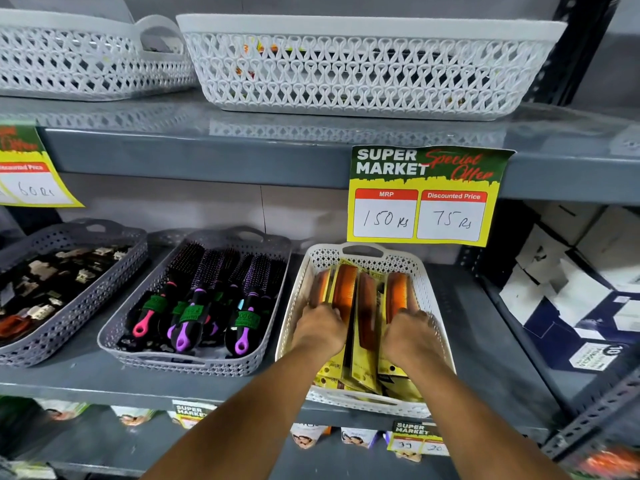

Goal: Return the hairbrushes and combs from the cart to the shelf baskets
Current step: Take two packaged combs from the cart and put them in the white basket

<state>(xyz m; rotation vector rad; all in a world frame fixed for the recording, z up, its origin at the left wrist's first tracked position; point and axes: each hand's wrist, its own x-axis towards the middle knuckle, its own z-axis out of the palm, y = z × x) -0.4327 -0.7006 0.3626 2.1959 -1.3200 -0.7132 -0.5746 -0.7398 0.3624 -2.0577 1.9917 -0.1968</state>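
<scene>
On the middle shelf [242, 382], right of centre, sits a white lattice basket [429, 282] with a cut-out handle at its far end, and both hands are inside it. It holds the combs [345, 292] — amber-brown, translucent, with fine teeth, each packed on a yellow backing card. They stand on edge in rows running from near to far, with the yellow card ends bunched at the near rim.

The left hand [320, 329] lies on the left rows, fingers curled down over the packets; the right hand [412, 336] does the same on the right rows. Whether either grip is pinching a packet or only pressing on the tops I cannot tell, as the fingertips are hidden among the cards.

Just left of this basket is a grey lattice basket [114, 327] of hairbrushes [204, 299] — black round-bristled heads toward the far end, handles tipped pink or purple toward the near end, each with a green label band. Farther left, another grey basket [69, 317] holds small items too blurred to name.

Above the combs a yellow and green price sign [424, 195] hangs from the upper shelf edge, handwritten 150 Rs and 75 Rs. On that upper shelf stand two larger white baskets [363, 74].
</scene>
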